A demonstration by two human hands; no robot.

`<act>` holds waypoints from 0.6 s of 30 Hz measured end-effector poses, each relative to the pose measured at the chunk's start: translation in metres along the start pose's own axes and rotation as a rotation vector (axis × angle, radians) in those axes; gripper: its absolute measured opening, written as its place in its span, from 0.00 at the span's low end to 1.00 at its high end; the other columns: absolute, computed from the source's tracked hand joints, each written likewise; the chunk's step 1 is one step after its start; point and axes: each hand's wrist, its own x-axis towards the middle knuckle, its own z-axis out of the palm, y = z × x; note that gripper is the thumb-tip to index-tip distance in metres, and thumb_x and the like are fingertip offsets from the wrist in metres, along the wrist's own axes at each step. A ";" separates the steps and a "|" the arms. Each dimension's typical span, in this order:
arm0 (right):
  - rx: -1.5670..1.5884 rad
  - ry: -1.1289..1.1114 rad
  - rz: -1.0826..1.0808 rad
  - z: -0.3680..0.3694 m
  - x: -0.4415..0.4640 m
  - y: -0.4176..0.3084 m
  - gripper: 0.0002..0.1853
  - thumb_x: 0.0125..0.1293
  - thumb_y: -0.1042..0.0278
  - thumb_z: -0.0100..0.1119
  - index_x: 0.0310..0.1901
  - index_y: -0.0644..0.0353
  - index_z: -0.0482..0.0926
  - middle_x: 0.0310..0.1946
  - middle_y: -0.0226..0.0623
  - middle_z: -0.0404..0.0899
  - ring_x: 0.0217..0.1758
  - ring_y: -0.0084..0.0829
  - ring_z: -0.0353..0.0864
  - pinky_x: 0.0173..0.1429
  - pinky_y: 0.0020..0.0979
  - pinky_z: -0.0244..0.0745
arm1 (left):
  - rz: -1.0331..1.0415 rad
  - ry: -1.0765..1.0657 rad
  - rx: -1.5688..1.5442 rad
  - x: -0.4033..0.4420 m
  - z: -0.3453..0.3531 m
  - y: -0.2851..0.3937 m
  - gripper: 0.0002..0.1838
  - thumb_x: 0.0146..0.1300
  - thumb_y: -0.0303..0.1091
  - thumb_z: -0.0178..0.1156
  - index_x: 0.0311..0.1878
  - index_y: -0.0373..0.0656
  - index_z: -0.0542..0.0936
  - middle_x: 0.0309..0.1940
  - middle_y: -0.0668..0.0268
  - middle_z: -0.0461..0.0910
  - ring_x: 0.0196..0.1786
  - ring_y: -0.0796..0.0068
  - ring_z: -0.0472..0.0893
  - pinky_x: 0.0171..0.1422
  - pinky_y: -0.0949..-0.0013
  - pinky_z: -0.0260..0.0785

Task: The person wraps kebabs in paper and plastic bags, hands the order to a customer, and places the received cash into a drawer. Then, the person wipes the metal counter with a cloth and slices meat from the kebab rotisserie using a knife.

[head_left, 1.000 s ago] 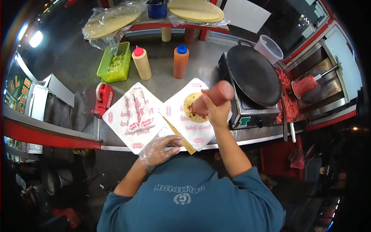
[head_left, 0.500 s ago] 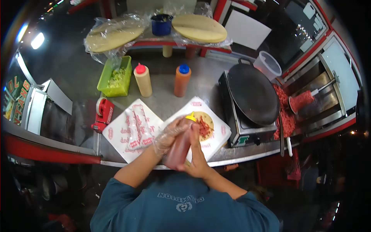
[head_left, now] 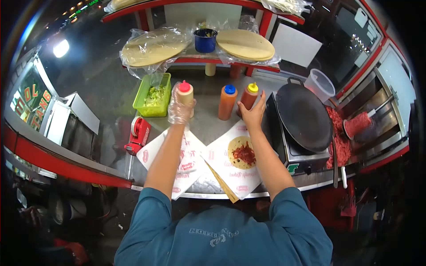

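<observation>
My left hand (head_left: 179, 109), in a clear plastic glove, is wrapped around a cream-coloured squeeze bottle (head_left: 185, 98) with a pink-red cap. On the counter stands a red-brown squeeze bottle (head_left: 249, 97) with a yellow cap. Around its near side, my right hand (head_left: 254, 113) is bare, with thumb and fingers spread. Just left of that is an orange squeeze bottle (head_left: 226, 105) with a blue cap. Below my right hand, a flatbread (head_left: 237, 163) topped with shredded meat and red sauce lies on printed paper (head_left: 242, 184). My left forearm crosses a second printed paper (head_left: 195, 155), partly covering a wrapped item.
A green tub (head_left: 165, 99) of chopped greens and a red tape dispenser (head_left: 138, 138) stand at left. To the right are a black griddle pan (head_left: 305, 117) on a stove and a meat spit (head_left: 357, 125). Flatbreads (head_left: 246, 45) and a blue pot (head_left: 205, 43) occupy the shelf.
Both hands have moved forward from the flatbread. The yellow-capped bottle went from between them to the counter beside the orange bottle. My left hand took hold of the pink-red-capped bottle.
</observation>
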 end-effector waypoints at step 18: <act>0.740 -0.237 0.084 -0.198 -0.072 -0.075 0.27 0.65 0.74 0.72 0.64 0.63 0.71 0.59 0.38 0.80 0.60 0.34 0.83 0.67 0.39 0.78 | 0.672 -1.032 -0.036 -0.259 -0.022 0.081 0.32 0.52 0.42 0.78 0.61 0.48 0.82 0.54 0.60 0.84 0.58 0.56 0.83 0.64 0.55 0.76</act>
